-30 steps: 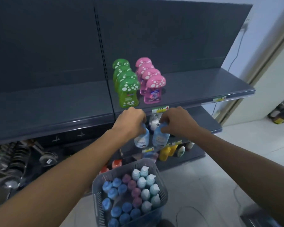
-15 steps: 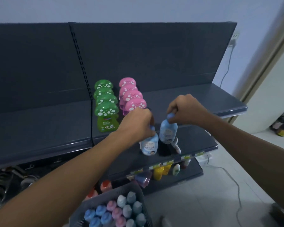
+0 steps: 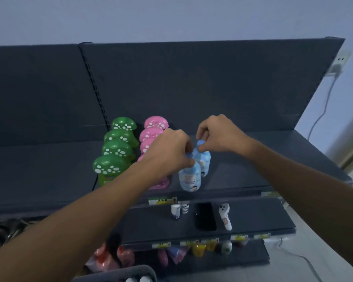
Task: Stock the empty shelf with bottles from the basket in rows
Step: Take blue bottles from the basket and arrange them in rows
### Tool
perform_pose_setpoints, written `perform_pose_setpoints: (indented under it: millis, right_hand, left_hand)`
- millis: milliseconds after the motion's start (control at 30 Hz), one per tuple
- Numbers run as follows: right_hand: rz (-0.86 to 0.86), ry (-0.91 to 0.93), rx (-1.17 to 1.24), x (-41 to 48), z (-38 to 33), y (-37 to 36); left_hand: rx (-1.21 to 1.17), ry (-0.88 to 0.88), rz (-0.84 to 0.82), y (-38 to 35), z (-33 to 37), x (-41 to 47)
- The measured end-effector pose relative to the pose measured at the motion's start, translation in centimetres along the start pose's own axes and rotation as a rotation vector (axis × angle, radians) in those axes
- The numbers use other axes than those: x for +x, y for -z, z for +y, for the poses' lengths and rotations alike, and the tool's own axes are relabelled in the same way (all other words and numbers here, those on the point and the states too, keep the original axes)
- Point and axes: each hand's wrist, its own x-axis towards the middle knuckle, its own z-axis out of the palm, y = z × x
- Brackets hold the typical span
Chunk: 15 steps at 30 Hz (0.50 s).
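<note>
At shelf (image 3: 253,165) front edge, blue bottle (image 3: 190,181)

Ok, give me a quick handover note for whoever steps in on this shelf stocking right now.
Left hand grips the cap of the front blue bottle; right hand pinches the cap of the rear blue bottle just behind it.
Both bottles are at the top shelf, right of the pink row; I cannot tell whether they are fully set down.
Done: green row of four, with the pink row beside it, partly hidden by the left arm.
Left: let go, extend the blue row, fetch more from the basket at the bottom edge.
</note>
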Motion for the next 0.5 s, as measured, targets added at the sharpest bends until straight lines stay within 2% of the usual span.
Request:
perform_pose_setpoints:
  millis: [300,500]
  right_hand:
    - [-0.049,0.105,0.020,8.6,2.6,-0.3]
    - [-0.051,0.086,0.054,12.8,4.0,-2.1]
  left_hand:
    - [0.033,0.180,0.035,-1.2,-1.3,5.7]
    - [0.040,0.246,0.053,-2.2,-2.8,8.6]
